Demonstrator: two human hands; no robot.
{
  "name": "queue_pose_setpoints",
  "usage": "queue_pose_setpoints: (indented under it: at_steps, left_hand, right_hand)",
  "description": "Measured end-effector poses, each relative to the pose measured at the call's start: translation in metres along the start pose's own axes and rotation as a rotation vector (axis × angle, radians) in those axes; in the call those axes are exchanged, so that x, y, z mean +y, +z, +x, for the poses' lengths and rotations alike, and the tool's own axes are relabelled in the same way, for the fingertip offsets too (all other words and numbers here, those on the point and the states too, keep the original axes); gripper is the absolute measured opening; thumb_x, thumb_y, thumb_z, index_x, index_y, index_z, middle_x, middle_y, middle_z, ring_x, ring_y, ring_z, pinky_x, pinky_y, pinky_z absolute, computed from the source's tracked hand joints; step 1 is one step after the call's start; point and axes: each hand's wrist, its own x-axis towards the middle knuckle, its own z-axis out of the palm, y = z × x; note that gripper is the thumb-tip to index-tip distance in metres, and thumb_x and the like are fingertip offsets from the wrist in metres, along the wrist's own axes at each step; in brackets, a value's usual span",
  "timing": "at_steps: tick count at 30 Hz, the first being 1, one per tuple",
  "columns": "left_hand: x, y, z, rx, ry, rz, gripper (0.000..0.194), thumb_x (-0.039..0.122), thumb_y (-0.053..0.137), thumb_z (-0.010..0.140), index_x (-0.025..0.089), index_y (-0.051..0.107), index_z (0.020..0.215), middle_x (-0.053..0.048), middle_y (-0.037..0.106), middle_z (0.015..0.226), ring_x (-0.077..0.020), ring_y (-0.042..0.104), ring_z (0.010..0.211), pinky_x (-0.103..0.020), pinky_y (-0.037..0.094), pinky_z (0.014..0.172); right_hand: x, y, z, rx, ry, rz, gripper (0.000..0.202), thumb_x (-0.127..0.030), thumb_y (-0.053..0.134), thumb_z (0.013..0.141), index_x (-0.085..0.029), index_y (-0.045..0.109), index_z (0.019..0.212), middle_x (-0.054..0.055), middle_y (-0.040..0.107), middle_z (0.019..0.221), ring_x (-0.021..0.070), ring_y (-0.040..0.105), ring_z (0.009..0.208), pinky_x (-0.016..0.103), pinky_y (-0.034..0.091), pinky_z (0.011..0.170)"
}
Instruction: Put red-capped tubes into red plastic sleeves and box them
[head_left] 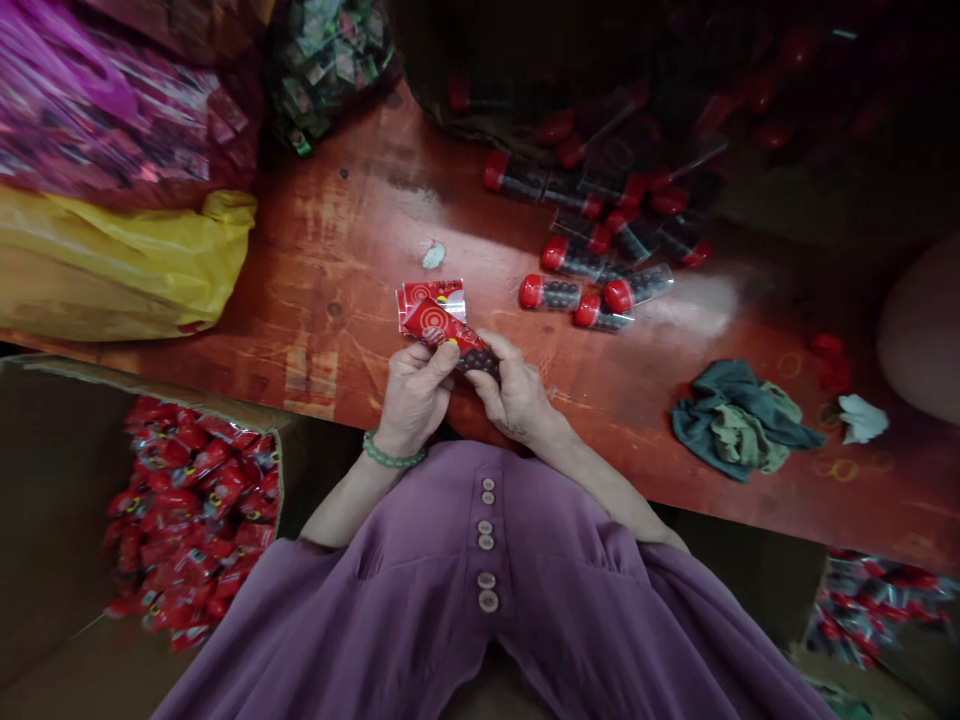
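My left hand [417, 393] and my right hand [517, 388] hold one red packet [444, 328] between them near the table's front edge. The left thumb presses on its middle. Right-hand fingers wrap round the lower right end, where dark balls show. Just behind the packet lie flat red-and-clear wrappers [454, 292], partly covered by it. To the right on the table are several clear tubes [561, 293] with red caps and dark balls inside, some lying across one another.
A red-brown table [352, 250] spans the view. Purple [172, 120] and yellow [150, 260] bags stand at left, a cloth [739, 420] lies at right. A box [280, 470] of red packets [195, 500] is below left; more tubes [870, 610] are below right.
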Motion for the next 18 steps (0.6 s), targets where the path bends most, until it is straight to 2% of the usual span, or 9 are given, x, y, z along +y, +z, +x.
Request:
queue_pose_setpoints:
  at_steps: [3,8,11,14,16,18]
  left_hand:
    - [0.0,0.002,0.002,0.004,-0.064,0.005,0.036,0.043,0.096,0.051,0.019,0.076,0.069,0.001,0.075,0.075,-0.0101,0.066,0.069,-0.024,0.054,0.077]
    - [0.001,0.004,0.007,-0.006,-0.049,0.04,0.034,0.04,0.096,0.052,0.019,0.077,0.072,0.002,0.075,0.073,-0.0085,0.065,0.067,-0.022,0.053,0.074]
    - [0.002,0.002,0.01,-0.004,-0.06,-0.004,0.036,0.043,0.096,0.051,0.02,0.077,0.073,0.002,0.075,0.076,-0.0086,0.066,0.07,-0.022,0.054,0.076]
    - [0.003,-0.002,0.013,-0.014,-0.073,-0.035,0.036,0.044,0.095,0.053,0.02,0.077,0.072,0.001,0.076,0.076,-0.0083,0.066,0.071,-0.021,0.054,0.077]
    - [0.004,-0.003,0.012,-0.049,-0.087,-0.044,0.034,0.043,0.095,0.055,0.019,0.075,0.069,0.001,0.075,0.076,-0.0092,0.067,0.071,-0.022,0.055,0.077]
    - [0.006,-0.002,0.011,-0.094,-0.098,-0.035,0.035,0.045,0.094,0.057,0.019,0.074,0.067,-0.001,0.075,0.074,-0.0122,0.068,0.07,-0.026,0.057,0.075]
  right_hand:
    - [0.005,0.003,-0.005,0.004,-0.009,-0.062,0.051,-0.04,0.044,0.103,-0.023,0.033,0.151,0.014,0.063,0.138,0.0257,0.069,0.119,0.04,0.063,0.095]
    - [0.002,-0.001,-0.002,-0.009,0.07,-0.021,0.052,-0.043,0.043,0.104,-0.023,0.032,0.151,0.014,0.062,0.138,0.0242,0.069,0.117,0.039,0.063,0.094]
    - [-0.004,-0.008,0.003,-0.086,0.131,0.086,0.053,-0.044,0.042,0.104,-0.024,0.03,0.151,0.013,0.06,0.14,0.0229,0.068,0.117,0.041,0.061,0.097]
    - [-0.008,-0.012,0.005,-0.16,0.151,0.153,0.05,-0.04,0.042,0.104,-0.025,0.033,0.15,0.013,0.055,0.146,0.0236,0.062,0.127,0.045,0.056,0.106]
    - [-0.008,-0.012,0.003,-0.166,0.21,0.24,0.049,-0.039,0.042,0.104,-0.026,0.034,0.15,0.012,0.06,0.138,0.0203,0.069,0.111,0.041,0.06,0.098]
    - [-0.006,-0.011,0.002,-0.176,0.291,0.391,0.05,-0.041,0.041,0.104,-0.027,0.03,0.151,0.007,0.069,0.115,0.0133,0.07,0.076,0.033,0.065,0.076]
